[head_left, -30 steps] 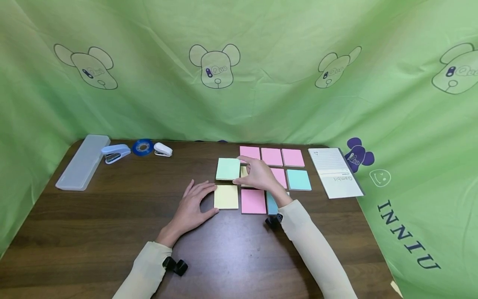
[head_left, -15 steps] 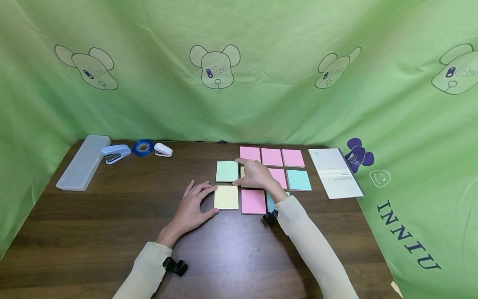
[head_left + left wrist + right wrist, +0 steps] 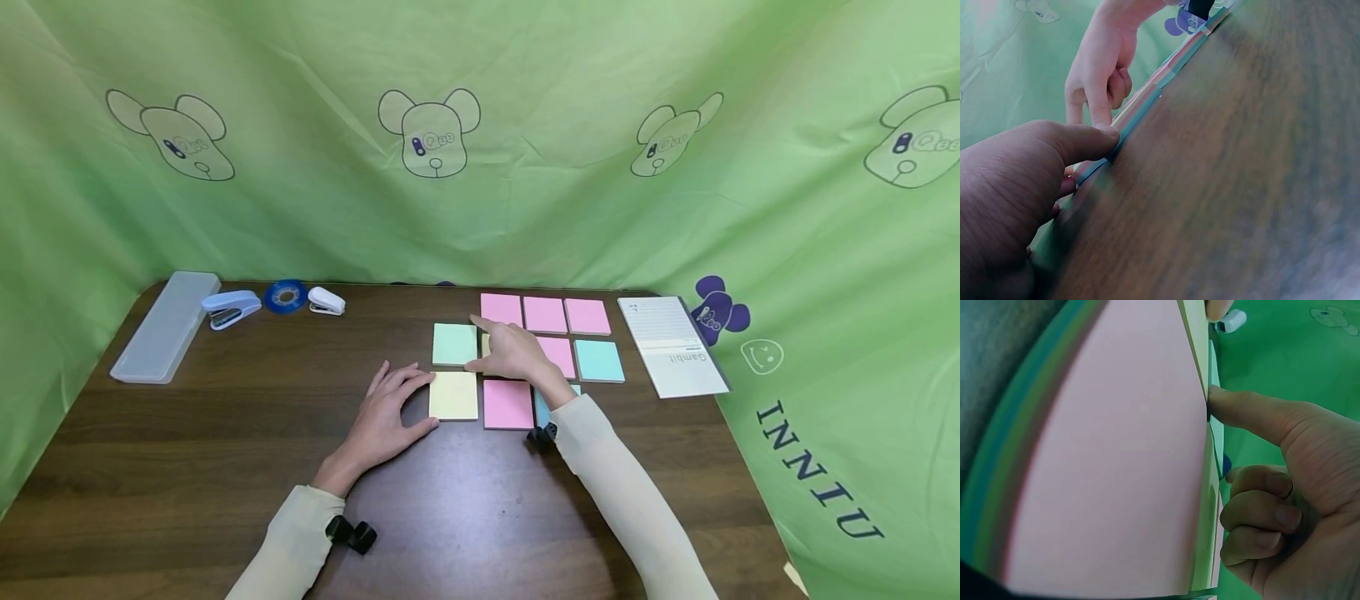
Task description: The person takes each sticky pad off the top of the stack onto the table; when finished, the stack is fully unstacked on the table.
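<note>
Green pad lies flat, square to the table edge.

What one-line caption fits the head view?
Two hands square sticky pads on a table: left hand at the yellow pad, right hand beside the green pad.

Pads: pale yellow pad, mint green pad, pink pads, teal pad. Dk brown wood-grain table. Green backdrop w/ bear outlines. Cream sleeves.
</note>
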A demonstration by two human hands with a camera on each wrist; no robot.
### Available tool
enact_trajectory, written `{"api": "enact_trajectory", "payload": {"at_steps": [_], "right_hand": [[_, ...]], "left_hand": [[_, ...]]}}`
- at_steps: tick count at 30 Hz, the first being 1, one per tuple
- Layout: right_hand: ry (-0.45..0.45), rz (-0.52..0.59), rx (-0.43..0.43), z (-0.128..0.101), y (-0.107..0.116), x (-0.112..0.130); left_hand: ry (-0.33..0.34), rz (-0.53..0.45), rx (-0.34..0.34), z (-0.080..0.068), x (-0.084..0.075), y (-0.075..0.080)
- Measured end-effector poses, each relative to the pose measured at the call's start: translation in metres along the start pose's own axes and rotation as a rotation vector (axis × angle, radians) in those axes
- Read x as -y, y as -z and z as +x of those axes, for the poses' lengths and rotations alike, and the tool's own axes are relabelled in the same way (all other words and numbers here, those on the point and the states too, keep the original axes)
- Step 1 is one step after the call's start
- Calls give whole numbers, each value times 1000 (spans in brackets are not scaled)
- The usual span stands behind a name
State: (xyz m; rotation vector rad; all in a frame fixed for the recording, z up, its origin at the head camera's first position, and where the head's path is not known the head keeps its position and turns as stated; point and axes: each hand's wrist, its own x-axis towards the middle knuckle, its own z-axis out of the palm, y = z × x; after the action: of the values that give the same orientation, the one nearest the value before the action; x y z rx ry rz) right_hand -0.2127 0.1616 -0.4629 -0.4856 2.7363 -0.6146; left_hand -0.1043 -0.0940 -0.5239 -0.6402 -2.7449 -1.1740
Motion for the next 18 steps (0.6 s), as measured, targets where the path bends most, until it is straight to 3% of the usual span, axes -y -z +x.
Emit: {"api": "enact_trajectory", "payload": {"at_steps": [10,18], "right_hand": [[61,77,-117,-19,0,1],[116,97,-228,-43,4,-4]], "left_hand": [[18,-5,15,0,0,0],[10,-68,-61,1,0,0]]}}
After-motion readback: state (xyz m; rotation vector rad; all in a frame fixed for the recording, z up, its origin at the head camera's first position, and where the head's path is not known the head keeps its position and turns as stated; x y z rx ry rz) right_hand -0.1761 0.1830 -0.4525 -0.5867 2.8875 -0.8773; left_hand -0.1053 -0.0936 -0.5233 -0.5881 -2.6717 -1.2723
